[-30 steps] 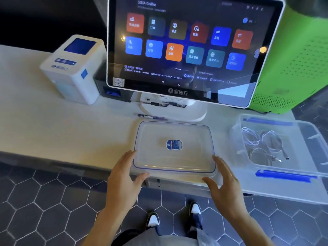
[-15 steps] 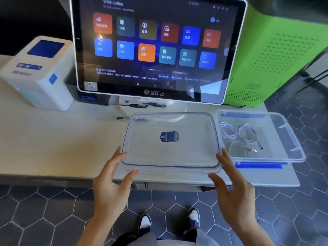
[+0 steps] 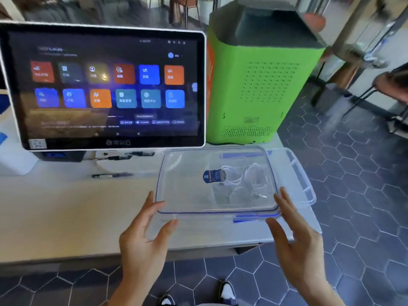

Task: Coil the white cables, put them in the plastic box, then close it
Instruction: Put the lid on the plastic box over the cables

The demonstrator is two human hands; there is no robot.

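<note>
The clear plastic lid (image 3: pixel 187 184) with a blue sticker (image 3: pixel 214 176) hovers partly over the clear plastic box (image 3: pixel 305 186) at the counter's right end. Coiled white cables (image 3: pixel 242 175) lie inside the box and show through the lid. My left hand (image 3: pixel 143 239) touches the lid's near left corner, fingers straight along the side and thumb at the front edge. My right hand (image 3: pixel 298 239) does the same at the near right corner. A blue latch (image 3: pixel 249 218) of the box shows under the lid's near edge.
A touchscreen terminal (image 3: pixel 106 85) stands at the back of the pale counter (image 3: pixel 55 213), with a green machine (image 3: pixel 260 85) to its right. A dark pen (image 3: pixel 112 175) lies in front of the terminal's foot. Hexagon floor tiles lie beyond the counter's right edge.
Both hands have carried the lid to the right, from in front of the terminal to partly over the box. The view has swung right with it.
</note>
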